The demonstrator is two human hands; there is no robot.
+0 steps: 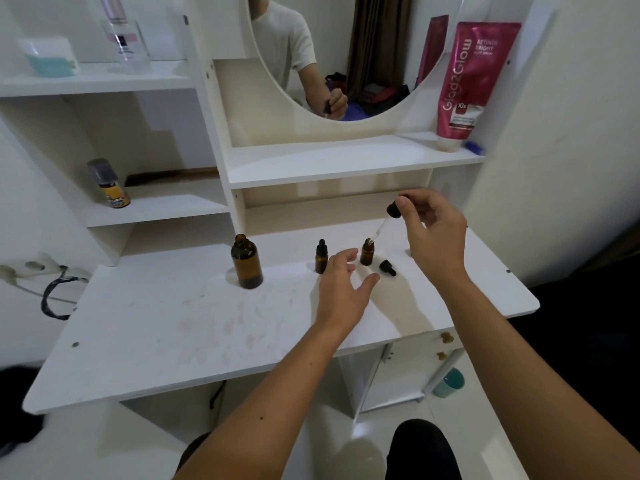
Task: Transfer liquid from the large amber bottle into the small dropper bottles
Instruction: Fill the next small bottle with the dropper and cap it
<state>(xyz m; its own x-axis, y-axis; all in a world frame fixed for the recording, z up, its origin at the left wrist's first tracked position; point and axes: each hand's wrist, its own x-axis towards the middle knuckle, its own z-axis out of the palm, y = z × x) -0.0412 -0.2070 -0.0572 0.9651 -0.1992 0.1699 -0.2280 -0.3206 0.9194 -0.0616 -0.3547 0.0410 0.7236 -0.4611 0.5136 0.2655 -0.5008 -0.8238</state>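
Right hand (434, 230) is raised over the back-right part of the white vanity desktop (173, 341), thumb & forefinger pinching the black rubber bulb of a clear glass dropper pipette (388, 220). Pipette slants down-left, tip at or just above the mouth of the small open amber glass dropper bottle (367, 252) – can't tell if it's actually inside the neck. That bottle stands upright w/ no cap; a loose black dropper cap (387, 267) lies on its side just right of it on the desktop.

Left hand (341, 282) hovers low over the desktop, fingers spread & relaxed, holding nothing; fingertips near the open bottle and just beside a second small amber glass bottle w/ black dropper cap on (321, 258), which stands upright left of the open one. Can't tell if the fingers touch either bottle.

Large amber glass bottle (247, 261) stands upright & uncapped, well left of the small ones, apart from both hands.

Rest – round mirror (346, 46) above shows a person in a white tee. Pink squeeze tube (467, 81) stands cap-down on the upper right shelf. Small spray can w/ yellow label & dark cap (109, 183) on the left mid shelf. Clear perfume-type bottle (124, 39) & a translucent tub w/ teal contents (48, 57) on the top left shelf, both blurry. Teal cup (450, 382) on the floor at right
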